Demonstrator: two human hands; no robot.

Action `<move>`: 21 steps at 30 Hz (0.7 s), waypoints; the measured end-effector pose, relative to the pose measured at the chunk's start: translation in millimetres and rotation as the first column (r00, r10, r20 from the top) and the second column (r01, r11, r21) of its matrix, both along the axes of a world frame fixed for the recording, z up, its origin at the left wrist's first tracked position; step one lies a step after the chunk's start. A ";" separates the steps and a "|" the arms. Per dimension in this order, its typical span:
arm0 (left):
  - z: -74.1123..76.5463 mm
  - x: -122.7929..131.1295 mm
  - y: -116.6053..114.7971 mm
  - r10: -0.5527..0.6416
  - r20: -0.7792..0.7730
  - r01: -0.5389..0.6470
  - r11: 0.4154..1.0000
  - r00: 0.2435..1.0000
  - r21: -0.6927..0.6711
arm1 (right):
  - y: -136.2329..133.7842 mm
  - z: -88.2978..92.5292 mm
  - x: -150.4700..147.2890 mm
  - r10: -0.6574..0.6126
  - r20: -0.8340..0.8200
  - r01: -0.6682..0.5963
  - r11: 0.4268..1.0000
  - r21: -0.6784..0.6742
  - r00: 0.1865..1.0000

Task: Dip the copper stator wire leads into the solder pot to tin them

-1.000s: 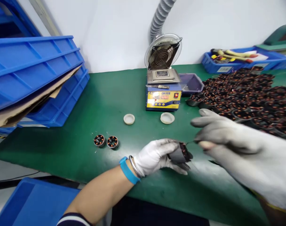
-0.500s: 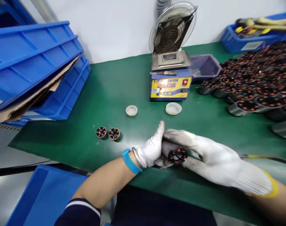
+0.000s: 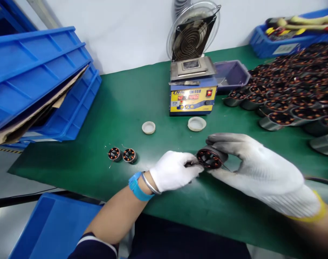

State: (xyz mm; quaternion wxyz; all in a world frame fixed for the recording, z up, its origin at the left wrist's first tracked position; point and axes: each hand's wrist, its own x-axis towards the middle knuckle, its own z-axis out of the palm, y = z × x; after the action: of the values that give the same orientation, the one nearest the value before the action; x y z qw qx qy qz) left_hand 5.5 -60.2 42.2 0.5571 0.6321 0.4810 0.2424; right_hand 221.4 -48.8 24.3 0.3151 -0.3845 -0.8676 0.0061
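Observation:
A motor stator (image 3: 210,158), a dark cylinder with copper windings inside its open end, is held above the green table. My right hand (image 3: 257,167), in a white glove with grey-stained fingers, grips it from the right, fingers over the top and thumb below. A thin wire sticks out beside that thumb. My left hand (image 3: 177,169), also gloved, is closed in a pinch against the left rim of the stator. What sits between its fingertips is hidden. Two smaller stators, a left one (image 3: 114,154) and a right one (image 3: 130,155), stand on the table with wire ends sticking up.
A solder pot (image 3: 192,97) with a lit display stands at the back, before a round fan guard (image 3: 191,43). Two shallow white dishes (image 3: 148,127) lie in front. Many stators (image 3: 277,120) crowd the right side. Blue crates (image 3: 45,64) lean at left; a purple bin (image 3: 231,73) sits behind.
The stator has shifted right and up and turned so its open end faces left. My left hand has let go of its body and now pinches at its rim. The view shifted slightly.

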 end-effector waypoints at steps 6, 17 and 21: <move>10.4 -21.3 11.3 0.108 0.313 -0.037 0.974 0.944 -0.223 | -0.5 8.5 2.5 -0.044 -0.018 0.045 0.999 0.019 0.999; -4.6 0.3 12.0 0.299 0.347 -0.250 0.951 0.889 -0.180 | 5.8 3.4 3.6 -0.027 -0.094 0.037 0.994 0.102 0.995; -20.1 1.3 18.7 0.369 0.269 -0.352 0.929 0.890 -0.110 | 27.4 16.2 3.9 -0.310 0.000 0.309 0.949 -0.057 0.951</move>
State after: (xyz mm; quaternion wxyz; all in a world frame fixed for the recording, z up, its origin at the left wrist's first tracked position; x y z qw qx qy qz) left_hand 6.8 -41.5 22.0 0.5840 0.4737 0.5116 0.4158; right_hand 225.3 -21.4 40.5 0.3050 -0.5245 -0.7947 -0.0171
